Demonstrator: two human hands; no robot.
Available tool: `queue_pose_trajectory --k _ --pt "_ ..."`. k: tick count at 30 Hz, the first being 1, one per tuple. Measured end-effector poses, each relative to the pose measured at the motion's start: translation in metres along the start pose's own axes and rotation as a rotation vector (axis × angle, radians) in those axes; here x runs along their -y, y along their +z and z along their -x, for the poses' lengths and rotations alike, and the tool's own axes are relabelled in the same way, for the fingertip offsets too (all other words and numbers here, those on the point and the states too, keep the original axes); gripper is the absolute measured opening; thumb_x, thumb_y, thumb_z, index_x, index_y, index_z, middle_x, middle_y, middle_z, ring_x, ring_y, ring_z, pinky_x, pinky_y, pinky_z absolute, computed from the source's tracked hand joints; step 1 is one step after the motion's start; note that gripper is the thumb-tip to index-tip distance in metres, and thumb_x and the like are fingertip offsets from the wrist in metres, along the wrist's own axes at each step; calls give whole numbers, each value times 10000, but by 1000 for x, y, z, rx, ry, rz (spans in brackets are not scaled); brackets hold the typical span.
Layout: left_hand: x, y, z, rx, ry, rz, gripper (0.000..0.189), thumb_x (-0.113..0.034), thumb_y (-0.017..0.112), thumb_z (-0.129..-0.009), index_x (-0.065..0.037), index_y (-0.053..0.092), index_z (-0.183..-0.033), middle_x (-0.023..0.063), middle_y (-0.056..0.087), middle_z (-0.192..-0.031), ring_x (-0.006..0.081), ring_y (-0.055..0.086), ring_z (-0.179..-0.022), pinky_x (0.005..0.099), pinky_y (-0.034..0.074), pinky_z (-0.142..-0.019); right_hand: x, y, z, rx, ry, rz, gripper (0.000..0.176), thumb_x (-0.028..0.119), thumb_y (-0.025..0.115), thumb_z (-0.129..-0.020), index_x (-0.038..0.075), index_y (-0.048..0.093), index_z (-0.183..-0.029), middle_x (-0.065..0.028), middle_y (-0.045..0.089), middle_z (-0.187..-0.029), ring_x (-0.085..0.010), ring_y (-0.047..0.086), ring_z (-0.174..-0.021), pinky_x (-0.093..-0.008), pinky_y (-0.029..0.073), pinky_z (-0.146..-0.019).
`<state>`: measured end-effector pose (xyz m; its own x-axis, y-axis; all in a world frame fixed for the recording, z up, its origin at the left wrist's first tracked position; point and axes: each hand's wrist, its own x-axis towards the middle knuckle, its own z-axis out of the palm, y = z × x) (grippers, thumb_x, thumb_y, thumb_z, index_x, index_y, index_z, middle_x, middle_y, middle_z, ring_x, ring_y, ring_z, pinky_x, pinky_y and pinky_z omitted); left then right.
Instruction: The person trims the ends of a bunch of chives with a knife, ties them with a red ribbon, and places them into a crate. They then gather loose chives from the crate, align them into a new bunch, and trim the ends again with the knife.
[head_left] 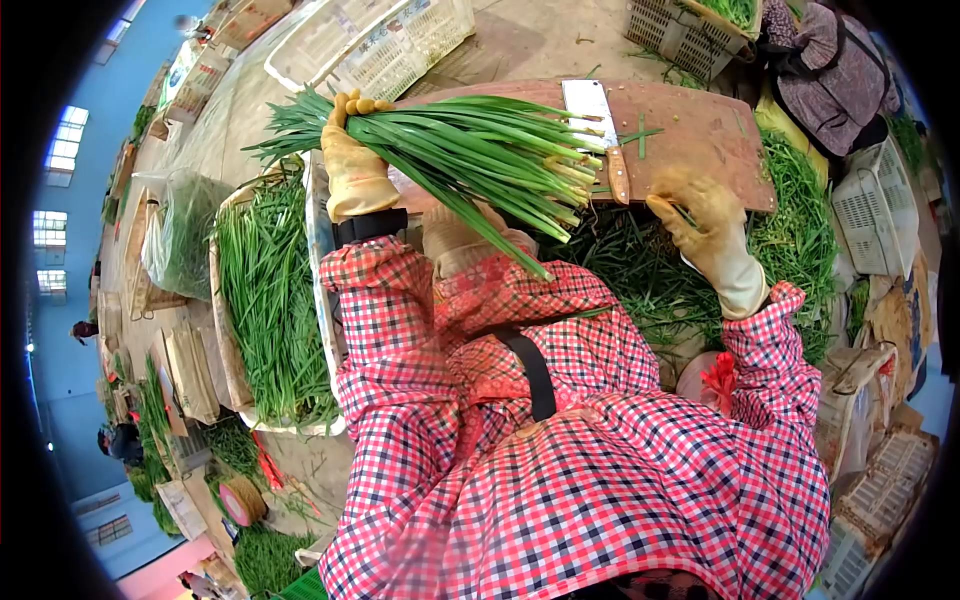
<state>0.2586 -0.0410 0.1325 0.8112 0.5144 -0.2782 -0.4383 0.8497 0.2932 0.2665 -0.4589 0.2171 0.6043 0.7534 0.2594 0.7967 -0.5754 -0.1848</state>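
Observation:
My gloved left hand (352,150) is closed around the leafy end of a bunch of garlic chives (470,145). The bunch stretches to the right above the front of a wooden board (690,130), its pale cut ends fanned out near a cleaver (590,108). That cleaver lies on the board, its wooden handle pointing toward me. At the board's front right edge, my gloved right hand (705,225) is raised, slightly blurred, with loosely curled fingers apart and nothing seen in them. A few green scraps (641,135) lie on the board.
To my left stands a white crate (335,330) full of chives. Loose green leaves (620,250) heap below the board and at its right. Plastic crates (420,50) stand beyond it, and another crate (875,215) is at right. A person (830,75) sits at the upper right.

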Motion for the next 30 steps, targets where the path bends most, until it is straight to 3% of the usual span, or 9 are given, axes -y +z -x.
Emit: queue_pose_trajectory --k 1,3,10,15,18,21,22,26,30 --pt "2 3 1 -2 -12 9 192 -179 614 -933 7 572 -950 18 546 -673 188 550 -622 383 492 -665 8 -7 -4 -232 -84 -111 228 112 663 -852 151 680 -1076 -38 633 -1216 -242 560 -1139 -393 480 -887" --pt "9 11 5 -15 -2 -34 196 -177 611 -936 11 565 -970 19 544 -676 186 544 -618 379 493 -662 28 -14 -31 -362 -347 196 231 157 664 -820 158 684 -1050 -40 585 -1308 -267 484 -1266 -410 453 -954" --pt "24 20 22 -53 -20 -56 189 -171 553 -976 4 562 -903 24 543 -663 175 551 -626 363 520 -665 22 22 -75 -260 -565 233 244 162 632 -746 160 672 -987 -29 533 -1367 -259 454 -1303 -429 400 -1029" --pt "-3 2 10 -56 29 -90 228 -193 527 -985 6 562 -880 48 548 -656 206 526 -620 368 515 -685 -34 40 -19 -150 -457 386 222 138 680 -768 103 682 -987 -89 618 -1229 -271 570 -1178 -439 467 -962" --pt "-13 -6 3 -20 26 -105 239 -196 516 -987 6 560 -865 57 558 -663 224 531 -646 377 512 -722 -27 29 8 225 182 90 232 151 686 -848 51 670 -1057 -118 679 -1080 -268 663 -979 -416 522 -855" --pt "-12 -7 1 21 11 -91 241 -201 519 -986 2 564 -863 59 565 -672 234 540 -669 379 512 -735 -4 17 6 -42 245 -578 296 223 678 -903 33 654 -1128 -145 698 -995 -269 685 -822 -392 539 -754" --pt "-10 -6 1 23 6 -93 239 -204 525 -983 0 565 -865 58 568 -675 236 543 -673 382 511 -737 10 16 -3 -97 249 -777 374 271 712 -878 41 650 -1166 -178 680 -1033 -279 672 -887 -379 517 -795" --pt "1 5 12 -13 65 -105 212 -203 600 -940 -5 587 -865 40 573 -659 210 553 -630 383 507 -684 35 29 -26 -166 176 -669 410 307 746 -843 48 657 -1148 -159 665 -1048 -316 624 -1000 -406 492 -871" --pt "-2 4 13 -32 80 -98 192 -187 641 -911 -14 606 -837 34 581 -654 193 559 -606 371 507 -656 39 52 -31 -338 70 -403 398 306 747 -835 97 668 -1164 -105 586 -1086 -250 562 -959 -334 472 -786"
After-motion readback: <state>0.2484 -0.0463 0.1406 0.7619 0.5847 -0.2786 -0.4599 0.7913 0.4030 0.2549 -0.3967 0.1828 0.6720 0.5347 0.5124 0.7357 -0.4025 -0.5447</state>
